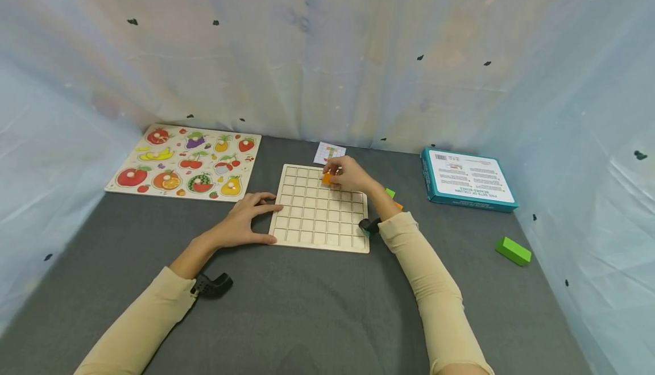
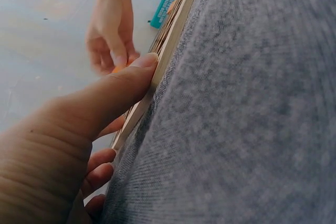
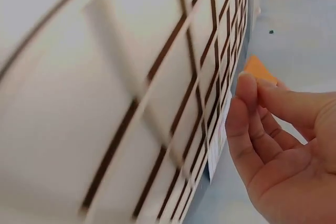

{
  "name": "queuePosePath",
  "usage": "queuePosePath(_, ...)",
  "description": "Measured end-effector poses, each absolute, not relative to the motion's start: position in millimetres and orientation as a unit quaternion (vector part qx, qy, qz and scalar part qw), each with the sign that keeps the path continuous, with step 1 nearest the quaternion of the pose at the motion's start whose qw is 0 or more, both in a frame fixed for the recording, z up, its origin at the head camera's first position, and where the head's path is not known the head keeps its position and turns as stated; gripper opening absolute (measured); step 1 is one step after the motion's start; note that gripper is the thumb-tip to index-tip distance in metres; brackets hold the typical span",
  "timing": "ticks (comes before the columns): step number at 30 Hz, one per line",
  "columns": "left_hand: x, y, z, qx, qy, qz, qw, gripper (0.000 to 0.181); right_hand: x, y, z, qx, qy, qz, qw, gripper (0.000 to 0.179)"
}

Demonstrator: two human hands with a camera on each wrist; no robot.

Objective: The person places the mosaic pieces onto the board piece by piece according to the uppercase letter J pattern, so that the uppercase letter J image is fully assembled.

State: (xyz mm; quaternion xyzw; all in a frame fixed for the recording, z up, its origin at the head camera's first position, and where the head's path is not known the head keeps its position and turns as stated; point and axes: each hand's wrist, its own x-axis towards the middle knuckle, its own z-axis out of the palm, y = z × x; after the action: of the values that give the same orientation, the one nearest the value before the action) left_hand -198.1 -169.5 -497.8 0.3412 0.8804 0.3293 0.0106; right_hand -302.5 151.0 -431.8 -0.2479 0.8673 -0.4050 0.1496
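A wooden grid board (image 1: 318,216) with square cells lies on the grey cloth. My right hand (image 1: 349,175) pinches a small orange block (image 1: 326,178) between thumb and fingertips over the board's far part; in the right wrist view the orange block (image 3: 259,70) shows beyond the fingertips. Whether the block touches the board I cannot tell. Along the board's left edge, my left hand (image 1: 239,223) rests with fingers and thumb spread, touching the rim. Its thumb (image 2: 118,90) lies against the wooden edge in the left wrist view. Behind the board is a small pattern card (image 1: 329,152).
A fruit puzzle board (image 1: 186,162) lies at the back left. At the back right sits a teal box (image 1: 468,179); a green block (image 1: 513,251) lies nearer. Partly hidden by the right forearm are green (image 1: 390,193) and orange pieces (image 1: 399,206). A pale curtain (image 1: 327,51) encloses the back and sides.
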Motion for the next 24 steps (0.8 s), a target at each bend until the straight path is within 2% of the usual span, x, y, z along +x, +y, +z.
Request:
queuePosePath(9, -199, -169, -498, 0.341, 0.882, 0.327, 0.008, 0.081, -316, 120, -441, -0.266, 0.882, -0.364, 0.138, 0.018)
queuePosePath(24, -198, -169, -498, 0.330, 0.886, 0.324, 0.018, 0.080, -309, 110, -440, -0.265, 0.898, -0.331, 0.119, 0.016)
